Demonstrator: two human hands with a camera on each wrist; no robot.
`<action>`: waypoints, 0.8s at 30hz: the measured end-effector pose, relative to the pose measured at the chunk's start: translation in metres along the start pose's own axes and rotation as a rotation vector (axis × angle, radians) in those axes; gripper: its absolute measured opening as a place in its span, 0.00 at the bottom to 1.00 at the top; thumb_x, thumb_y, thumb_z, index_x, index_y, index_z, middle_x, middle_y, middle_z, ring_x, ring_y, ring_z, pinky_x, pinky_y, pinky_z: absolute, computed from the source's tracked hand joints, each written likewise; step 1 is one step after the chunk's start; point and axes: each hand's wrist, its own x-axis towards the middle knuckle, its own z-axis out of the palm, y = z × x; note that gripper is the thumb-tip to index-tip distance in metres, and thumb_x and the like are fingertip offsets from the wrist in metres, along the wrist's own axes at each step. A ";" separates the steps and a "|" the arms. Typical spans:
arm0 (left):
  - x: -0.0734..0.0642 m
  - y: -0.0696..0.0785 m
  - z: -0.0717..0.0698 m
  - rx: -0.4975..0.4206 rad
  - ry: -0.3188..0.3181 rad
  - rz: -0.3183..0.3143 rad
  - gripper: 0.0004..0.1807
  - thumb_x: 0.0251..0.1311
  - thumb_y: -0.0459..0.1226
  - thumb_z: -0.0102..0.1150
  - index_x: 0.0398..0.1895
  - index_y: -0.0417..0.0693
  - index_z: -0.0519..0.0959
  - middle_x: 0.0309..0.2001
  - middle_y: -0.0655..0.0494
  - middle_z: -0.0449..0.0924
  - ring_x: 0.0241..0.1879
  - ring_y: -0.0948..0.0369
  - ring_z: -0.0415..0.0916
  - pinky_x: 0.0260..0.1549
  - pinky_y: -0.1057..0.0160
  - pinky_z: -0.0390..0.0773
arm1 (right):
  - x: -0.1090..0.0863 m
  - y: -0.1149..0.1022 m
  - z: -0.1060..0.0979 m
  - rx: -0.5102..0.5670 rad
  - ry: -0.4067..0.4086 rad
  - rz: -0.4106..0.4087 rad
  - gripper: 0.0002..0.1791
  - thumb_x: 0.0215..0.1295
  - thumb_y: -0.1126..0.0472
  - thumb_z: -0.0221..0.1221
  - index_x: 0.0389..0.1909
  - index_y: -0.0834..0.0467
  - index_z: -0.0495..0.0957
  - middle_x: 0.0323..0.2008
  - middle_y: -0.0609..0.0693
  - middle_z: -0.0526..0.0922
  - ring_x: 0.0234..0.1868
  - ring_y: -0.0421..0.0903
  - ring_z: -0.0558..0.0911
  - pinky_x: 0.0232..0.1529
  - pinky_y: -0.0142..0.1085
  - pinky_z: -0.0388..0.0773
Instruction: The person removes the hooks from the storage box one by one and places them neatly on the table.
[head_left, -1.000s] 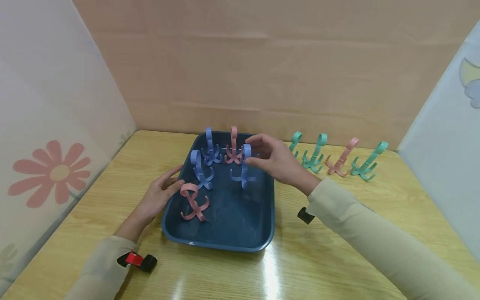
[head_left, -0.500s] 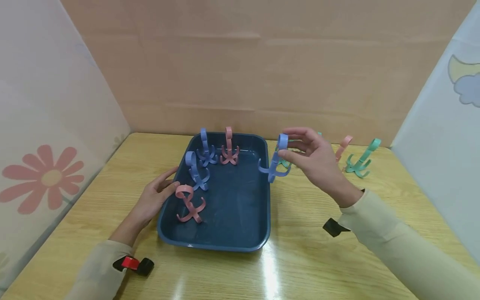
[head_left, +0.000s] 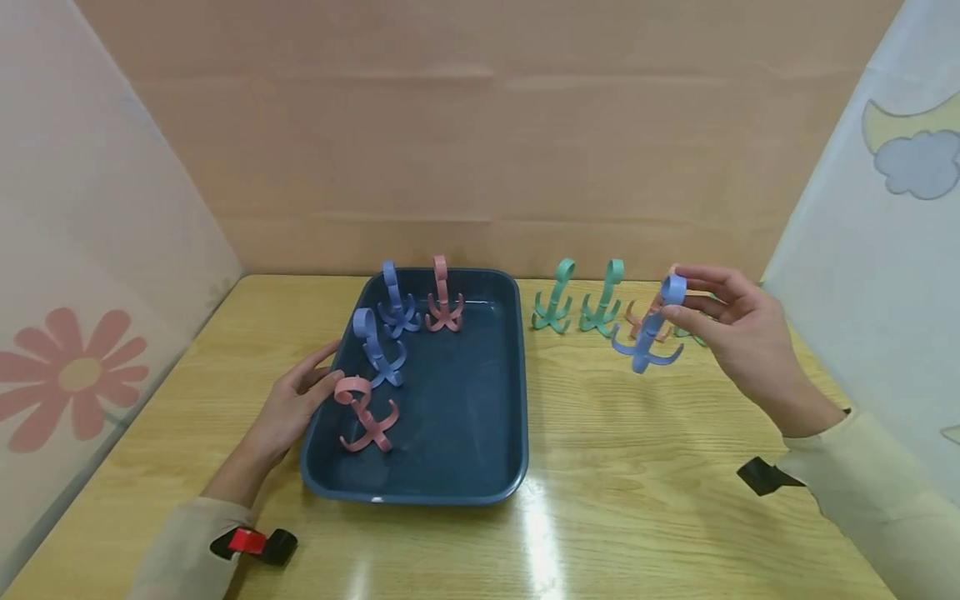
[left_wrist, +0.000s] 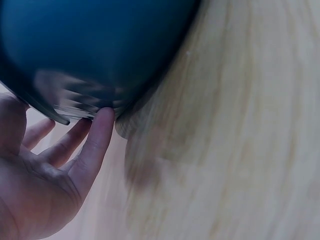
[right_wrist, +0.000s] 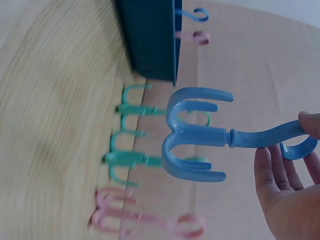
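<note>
My right hand holds a blue multi-prong hanging hook by its curled top, between thumb and fingers. Its prongs point down, above the table on the right; the right wrist view shows the hook's whole stem and prongs. My left hand grips the left rim of a dark blue tray, fingers against its outer side in the left wrist view. Along the tray's left and back stand two more blue hooks and two pink hooks, one at the back and one near my left thumb.
Right of the tray, a row of hooks stands on the wooden table: two green hooks, then a pink hook and another green one partly hidden behind my right hand. A brown paper wall closes off the back.
My right hand has lifted the blue hook out of the tray and carried it right, over the table. My left hand stays at the tray's rim.
</note>
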 end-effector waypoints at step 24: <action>-0.001 -0.004 0.001 -0.015 0.010 0.016 0.35 0.74 0.52 0.51 0.80 0.61 0.55 0.68 0.35 0.67 0.66 0.39 0.66 0.62 0.35 0.66 | -0.027 0.021 -0.128 -0.138 0.247 0.104 0.29 0.64 0.75 0.62 0.67 0.60 0.73 0.54 0.42 0.81 0.44 0.32 0.85 0.48 0.16 0.72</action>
